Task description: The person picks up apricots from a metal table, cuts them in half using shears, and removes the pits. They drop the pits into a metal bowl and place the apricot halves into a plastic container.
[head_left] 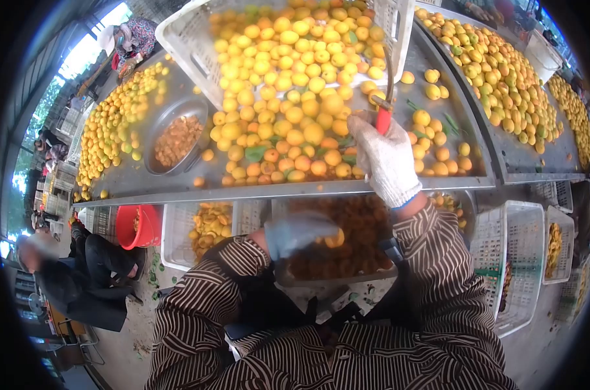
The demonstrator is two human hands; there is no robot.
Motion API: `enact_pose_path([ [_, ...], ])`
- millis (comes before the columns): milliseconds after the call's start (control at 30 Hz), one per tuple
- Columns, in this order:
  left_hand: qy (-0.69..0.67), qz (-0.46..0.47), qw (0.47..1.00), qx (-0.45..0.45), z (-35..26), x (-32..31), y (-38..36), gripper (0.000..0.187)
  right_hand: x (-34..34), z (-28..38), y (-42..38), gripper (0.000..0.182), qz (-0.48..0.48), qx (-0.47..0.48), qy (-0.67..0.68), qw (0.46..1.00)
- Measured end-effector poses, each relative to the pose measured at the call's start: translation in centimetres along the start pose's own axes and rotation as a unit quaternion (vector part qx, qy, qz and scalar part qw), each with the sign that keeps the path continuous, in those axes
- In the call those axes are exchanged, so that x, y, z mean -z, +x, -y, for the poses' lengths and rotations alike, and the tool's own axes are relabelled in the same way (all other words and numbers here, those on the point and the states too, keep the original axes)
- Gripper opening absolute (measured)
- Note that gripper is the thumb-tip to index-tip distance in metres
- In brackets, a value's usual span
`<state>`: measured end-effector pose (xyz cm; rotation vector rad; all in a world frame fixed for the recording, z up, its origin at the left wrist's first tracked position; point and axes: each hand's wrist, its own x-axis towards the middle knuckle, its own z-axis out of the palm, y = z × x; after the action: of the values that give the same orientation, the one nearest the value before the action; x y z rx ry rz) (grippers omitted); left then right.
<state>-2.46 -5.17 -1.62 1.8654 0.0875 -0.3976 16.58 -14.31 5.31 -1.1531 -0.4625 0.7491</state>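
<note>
My right hand (387,159), in a white knit glove, is closed around the red handle of a hook-like tool (384,119). Its thin, curved metal part reaches up to the tilted white crate (189,55), from which yellow-orange apricots (295,49) spill onto the metal table (178,191). Below the table edge, my left hand (298,233) wears a blue-grey glove and is smeared by motion. An apricot piece (335,238) shows at its fingertips; I cannot tell whether they grip it. Beneath that hand sits a crate of darker, cut apricots (340,260).
A metal bowl (202,120) with apricot pieces stands on the table at left. Under the edge are a red bucket (139,226) and a white crate (171,244) of apricot pieces. White crates (526,260) stand at right. A person (80,279) sits at left; another (135,42) works behind.
</note>
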Motion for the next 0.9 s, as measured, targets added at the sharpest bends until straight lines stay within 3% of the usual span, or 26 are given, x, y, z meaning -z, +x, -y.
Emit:
enact_pose_path([
  [33, 0.246, -0.020, 0.948, -0.201, 4.5, -1.0, 0.4, 0.035, 0.2, 0.0, 0.0, 0.016, 0.000, 0.011, -0.008, 1.000],
  [100, 0.248, 0.060, 0.966, 0.045, 4.4, -3.1, 1.3, 0.029, 0.6, 0.2, 0.1, 0.016, 0.002, 0.008, -0.007, 1.000],
  [133, 0.251, 0.061, 0.965, 0.046, 7.3, -3.8, 2.3, 0.029, 0.7, 0.3, 0.1, 0.016, -0.001, 0.011, -0.002, 1.000],
  [167, 0.109, -0.042, 0.993, 0.033, 12.3, -4.5, 3.9, 0.023, 0.9, 0.3, 0.0, 0.016, -0.004, 0.013, 0.003, 1.000],
  [233, -0.034, -0.142, 0.989, 0.018, 12.1, -4.7, 6.0, 0.019, 1.3, 0.6, -0.2, 0.016, 0.000, 0.012, -0.002, 1.000],
  [267, -0.307, -0.259, 0.913, 0.073, 7.0, -3.8, 7.0, 0.019, 1.5, 0.8, -0.2, 0.015, 0.006, 0.013, -0.009, 1.000],
  [300, -0.551, -0.350, 0.748, 0.119, 4.0, -3.2, 7.6, 0.020, 1.6, 0.7, 0.0, 0.015, 0.007, 0.016, -0.008, 1.000],
  [367, -0.537, -0.371, 0.752, 0.093, 4.5, -3.5, 7.6, 0.028, 1.7, 0.2, 0.3, 0.015, 0.001, 0.057, -0.029, 0.998],
  [400, -0.530, -0.297, 0.781, 0.145, 3.6, -4.0, 6.8, 0.031, 1.6, 1.1, -0.3, 0.015, 0.003, 0.000, -0.020, 1.000],
  [433, -0.518, -0.226, 0.802, 0.195, 2.8, -4.3, 6.0, 0.034, 1.9, 0.8, -0.5, 0.015, 0.012, 0.005, -0.017, 1.000],
  [500, -0.545, -0.142, 0.798, 0.212, 1.1, -4.4, 5.0, 0.041, 2.2, -0.2, 0.1, 0.015, 0.086, 0.074, -0.209, 0.971],
  [633, -0.618, -0.168, 0.766, 0.054, -2.8, -1.7, 1.0, 0.053, 0.2, 0.1, -1.2, 0.018, 0.222, 0.078, -0.322, 0.917],
  [700, -0.637, -0.191, 0.746, -0.010, -4.4, -0.2, -1.0, 0.053, -1.1, 0.6, -2.9, 0.023, 0.273, -0.028, -0.172, 0.946],
  [733, -0.603, -0.194, 0.769, -0.079, -5.6, 0.6, -2.0, 0.050, -1.3, 0.2, -2.9, 0.030, 0.274, 0.047, -0.349, 0.895],
  [767, -0.568, -0.189, 0.788, -0.146, -6.2, 1.0, -2.6, 0.048, -1.7, 0.2, -3.4, 0.036, 0.253, 0.128, -0.413, 0.866],
  [833, -0.484, -0.221, 0.840, -0.108, -3.7, 1.8, -2.4, 0.032, -2.0, -0.6, -3.4, 0.040, 0.252, 0.174, -0.469, 0.829],
  [867, -0.441, -0.235, 0.862, -0.087, -2.4, 2.3, -2.3, 0.026, -2.0, -0.9, -3.4, 0.039, 0.241, 0.178, -0.460, 0.836],
  [900, -0.492, -0.267, 0.827, -0.052, -3.2, 2.4, -2.4, 0.022, -2.0, -1.2, -3.3, 0.039, 0.231, 0.185, -0.449, 0.843],
])
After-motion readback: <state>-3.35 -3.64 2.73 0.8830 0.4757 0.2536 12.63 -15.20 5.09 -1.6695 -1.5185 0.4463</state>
